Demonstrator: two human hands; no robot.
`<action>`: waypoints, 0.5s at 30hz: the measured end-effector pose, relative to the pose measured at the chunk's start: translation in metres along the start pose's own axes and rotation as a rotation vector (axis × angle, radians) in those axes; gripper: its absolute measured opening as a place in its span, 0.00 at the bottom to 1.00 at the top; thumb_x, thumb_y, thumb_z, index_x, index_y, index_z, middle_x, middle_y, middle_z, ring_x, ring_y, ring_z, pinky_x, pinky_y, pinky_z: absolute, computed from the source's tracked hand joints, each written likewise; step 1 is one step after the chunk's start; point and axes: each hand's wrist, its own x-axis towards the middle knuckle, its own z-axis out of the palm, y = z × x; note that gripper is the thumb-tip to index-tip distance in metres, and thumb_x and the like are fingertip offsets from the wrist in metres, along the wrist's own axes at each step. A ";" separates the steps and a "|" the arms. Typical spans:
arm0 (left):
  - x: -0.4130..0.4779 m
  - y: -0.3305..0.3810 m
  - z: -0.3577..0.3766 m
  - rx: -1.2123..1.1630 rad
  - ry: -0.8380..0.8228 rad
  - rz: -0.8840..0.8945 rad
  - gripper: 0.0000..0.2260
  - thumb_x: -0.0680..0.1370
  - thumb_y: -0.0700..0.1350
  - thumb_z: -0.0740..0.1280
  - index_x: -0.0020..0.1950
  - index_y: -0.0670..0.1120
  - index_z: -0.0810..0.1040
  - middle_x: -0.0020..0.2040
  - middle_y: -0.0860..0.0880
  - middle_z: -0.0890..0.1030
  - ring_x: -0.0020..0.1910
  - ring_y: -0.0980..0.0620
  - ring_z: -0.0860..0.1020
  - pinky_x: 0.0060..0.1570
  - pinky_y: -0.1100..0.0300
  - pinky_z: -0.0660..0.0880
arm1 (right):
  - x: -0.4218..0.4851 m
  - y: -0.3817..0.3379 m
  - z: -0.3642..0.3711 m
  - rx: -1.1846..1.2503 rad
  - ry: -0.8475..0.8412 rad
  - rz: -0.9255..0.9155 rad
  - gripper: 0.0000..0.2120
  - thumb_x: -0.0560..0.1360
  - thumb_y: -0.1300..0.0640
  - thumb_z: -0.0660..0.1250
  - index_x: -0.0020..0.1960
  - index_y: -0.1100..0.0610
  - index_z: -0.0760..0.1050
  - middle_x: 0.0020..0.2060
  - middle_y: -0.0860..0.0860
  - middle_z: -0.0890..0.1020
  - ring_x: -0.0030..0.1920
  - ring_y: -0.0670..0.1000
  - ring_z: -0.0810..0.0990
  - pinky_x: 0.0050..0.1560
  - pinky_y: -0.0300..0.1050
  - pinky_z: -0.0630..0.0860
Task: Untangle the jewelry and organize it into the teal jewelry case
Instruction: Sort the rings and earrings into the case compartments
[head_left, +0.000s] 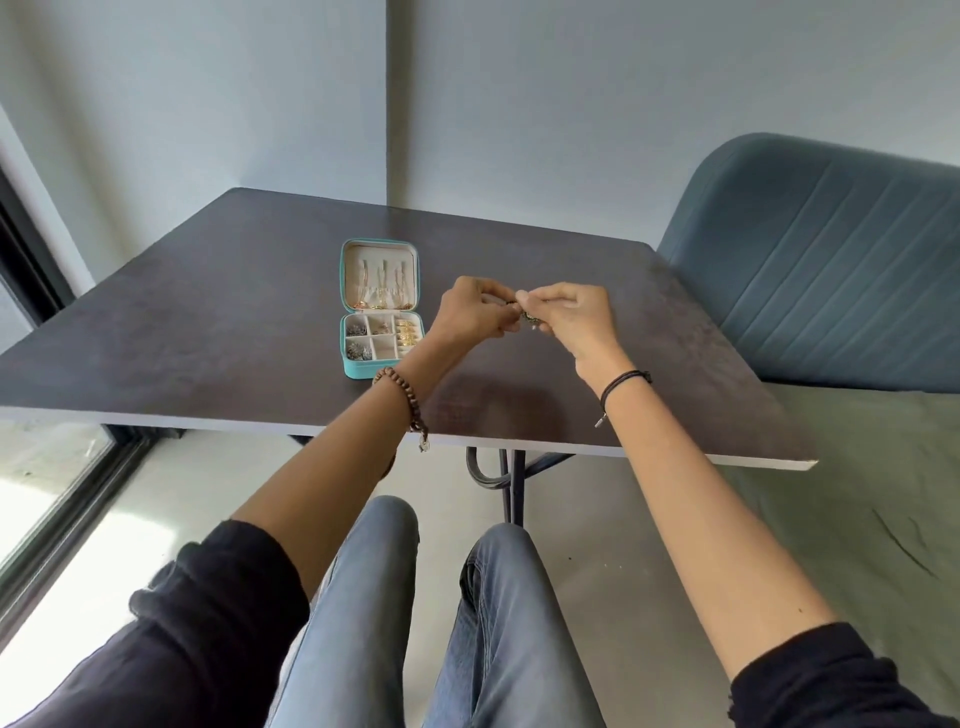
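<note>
The teal jewelry case (351, 367) lies open on the dark table (218, 322), left of my hands. Its lid holds hanging chains, and its tray compartments hold silver pieces and gold rings. My left hand (470, 312) and my right hand (569, 317) meet above the table just right of the case. Between their fingertips they pinch a small dark piece of jewelry (527, 316). Most of that piece is hidden by my fingers, so its shape is unclear.
A blue upholstered chair (831, 260) stands at the table's right side. A window frame (47, 467) runs along the left. My knees are below the table's near edge (260, 427). The wall is close behind the table.
</note>
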 end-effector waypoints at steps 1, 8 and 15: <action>-0.001 0.000 0.000 -0.026 -0.006 -0.005 0.06 0.76 0.42 0.74 0.51 0.41 0.83 0.41 0.44 0.86 0.38 0.54 0.85 0.42 0.61 0.82 | 0.000 0.000 0.000 0.016 0.008 -0.006 0.09 0.67 0.47 0.79 0.41 0.52 0.85 0.37 0.47 0.87 0.38 0.49 0.85 0.42 0.44 0.82; -0.004 0.005 -0.003 -0.211 -0.056 -0.083 0.05 0.79 0.39 0.71 0.52 0.40 0.83 0.44 0.44 0.85 0.43 0.51 0.83 0.42 0.62 0.79 | -0.004 -0.005 -0.009 0.156 -0.114 -0.028 0.09 0.76 0.63 0.73 0.56 0.61 0.83 0.46 0.53 0.86 0.45 0.46 0.84 0.45 0.36 0.80; -0.003 0.004 -0.010 -0.250 -0.086 -0.068 0.10 0.78 0.36 0.70 0.58 0.39 0.82 0.45 0.45 0.85 0.43 0.53 0.84 0.50 0.57 0.81 | -0.007 -0.011 -0.013 0.104 -0.194 -0.063 0.13 0.76 0.68 0.70 0.60 0.61 0.81 0.52 0.56 0.85 0.45 0.50 0.83 0.43 0.33 0.78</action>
